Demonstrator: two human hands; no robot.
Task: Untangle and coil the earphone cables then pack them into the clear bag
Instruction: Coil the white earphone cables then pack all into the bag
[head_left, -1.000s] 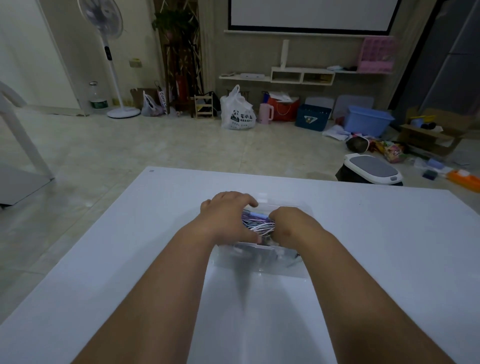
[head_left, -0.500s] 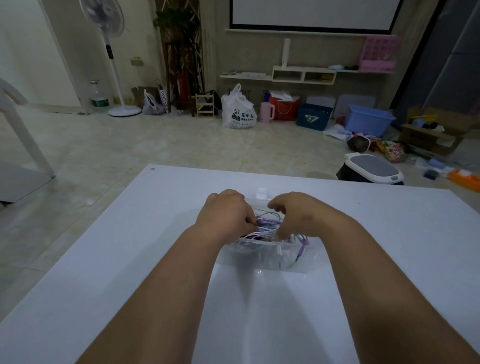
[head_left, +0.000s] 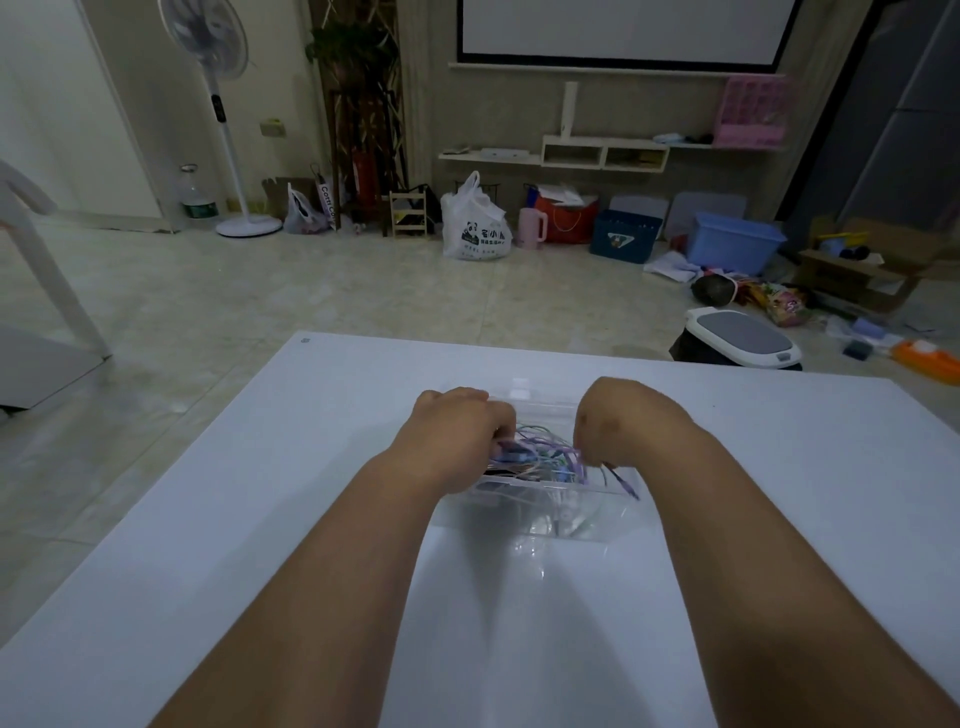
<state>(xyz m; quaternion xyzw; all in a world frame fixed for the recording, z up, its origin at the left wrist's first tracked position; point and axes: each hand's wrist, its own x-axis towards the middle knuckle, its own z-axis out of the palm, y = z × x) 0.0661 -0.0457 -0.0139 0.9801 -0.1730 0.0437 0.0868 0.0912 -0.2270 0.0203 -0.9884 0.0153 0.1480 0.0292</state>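
Note:
A tangle of thin purple, white and pale green earphone cables (head_left: 545, 454) hangs between my two hands above the white table (head_left: 260, 493). My left hand (head_left: 457, 436) grips the left side of the tangle with curled fingers. My right hand (head_left: 618, 421) pinches cable strands on the right side, and a purple plug end dangles below it. The clear bag (head_left: 576, 514) lies flat on the table just under and in front of the cables, partly hidden by my hands.
The white table reaches to the far edge at about mid-frame. Beyond it lies a tiled floor with a grey-topped bin (head_left: 737, 340), a blue tub (head_left: 735, 249), a white shopping bag (head_left: 475, 226) and a standing fan (head_left: 223, 119).
My hands have moved apart, the right one lifting and shifting right. The cable bundle, earlier bunched tight between them, is now spread out in loose strands.

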